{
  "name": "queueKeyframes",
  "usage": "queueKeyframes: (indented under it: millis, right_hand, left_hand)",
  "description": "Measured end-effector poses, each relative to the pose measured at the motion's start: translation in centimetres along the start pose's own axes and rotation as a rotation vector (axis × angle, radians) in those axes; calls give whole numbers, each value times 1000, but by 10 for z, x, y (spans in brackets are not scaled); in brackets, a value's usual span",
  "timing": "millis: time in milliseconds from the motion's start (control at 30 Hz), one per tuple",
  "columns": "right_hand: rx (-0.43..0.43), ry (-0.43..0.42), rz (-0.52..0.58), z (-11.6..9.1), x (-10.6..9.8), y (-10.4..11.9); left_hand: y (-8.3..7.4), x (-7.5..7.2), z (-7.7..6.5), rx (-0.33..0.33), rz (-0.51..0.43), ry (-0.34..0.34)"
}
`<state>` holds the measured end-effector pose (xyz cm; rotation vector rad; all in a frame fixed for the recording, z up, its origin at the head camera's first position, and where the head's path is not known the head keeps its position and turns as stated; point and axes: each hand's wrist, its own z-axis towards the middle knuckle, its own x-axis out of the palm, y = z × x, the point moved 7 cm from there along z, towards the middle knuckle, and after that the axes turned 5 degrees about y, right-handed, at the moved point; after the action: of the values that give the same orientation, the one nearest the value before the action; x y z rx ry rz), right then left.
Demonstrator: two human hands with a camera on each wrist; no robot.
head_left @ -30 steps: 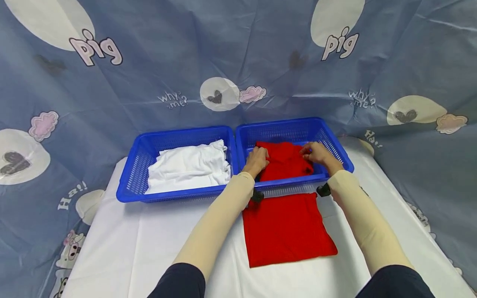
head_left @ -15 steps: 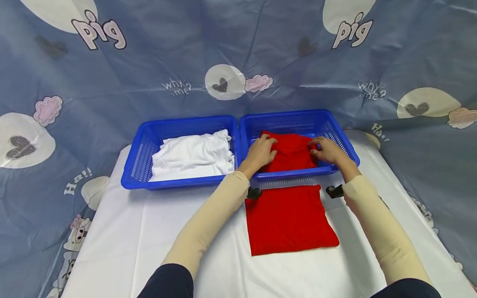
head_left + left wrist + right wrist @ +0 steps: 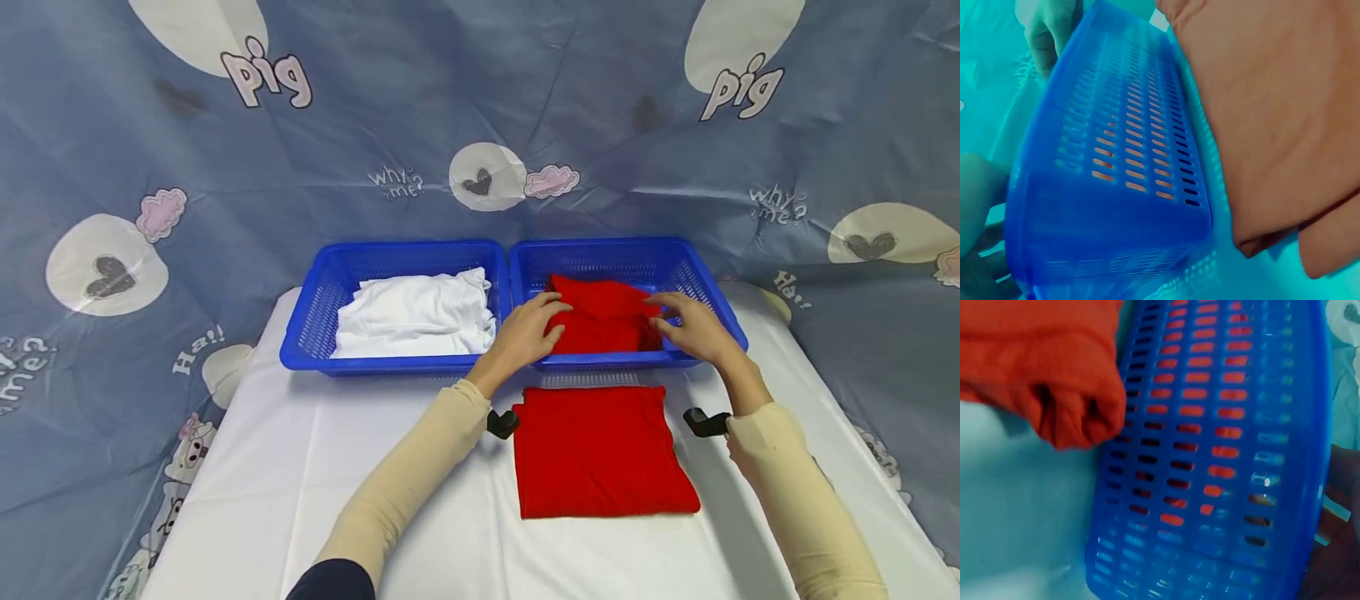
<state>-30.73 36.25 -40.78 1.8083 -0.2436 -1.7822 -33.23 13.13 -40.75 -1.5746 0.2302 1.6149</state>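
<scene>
In the head view, a crumpled red cloth [image 3: 603, 312] lies inside the right-hand blue basket [image 3: 615, 360]. My left hand [image 3: 525, 333] reaches over the basket's near left corner, its fingers loosely spread at the cloth's left side. Over the right end, my right hand [image 3: 697, 329] has relaxed fingers beside the cloth's right edge. A folded red cloth [image 3: 603, 454] lies flat on the table in front of this basket. Both wrist views show the perforated basket wall [image 3: 1129, 162] close up, hiding much of each hand. In the right wrist view, the front cloth's rolled corner [image 3: 1082, 412] comes up against the wall.
Standing left of the red cloth's basket is a second blue basket [image 3: 397, 365], which holds a white cloth [image 3: 416, 317]. A white sheet [image 3: 405, 550] covers the table. Behind hangs a grey-blue printed curtain [image 3: 337, 125].
Both hands have loosened from the red cloth in the basket and drawn slightly back and apart, fingers spreading. The cloth stays in the basket. The head view has shifted.
</scene>
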Motion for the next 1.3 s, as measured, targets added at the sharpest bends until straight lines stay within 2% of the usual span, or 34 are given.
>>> queueKeyframes:
  millis: [300, 500, 667, 900, 1133, 1300]
  right_hand:
    - [-39, -64, 13, -32, 11, 16]
    - [-76, -132, 44, -46, 9, 30]
    - [-89, -180, 24, -53, 7, 34]
    - [-111, -216, 49, -70, 5, 42]
    - [-148, -229, 99, -90, 14, 51]
    - [-158, -222, 118, -106, 23, 52]
  left_hand:
    - [-8, 6, -32, 25, 43, -48]
    - [-12, 1, -47, 46, 67, -94]
    - [-14, -4, -58, 52, 72, -129]
    - [-21, -7, -78, 55, 78, -156]
    - [-31, -8, -109, 83, 32, -229]
    - [-32, -3, -135, 92, -7, -276]
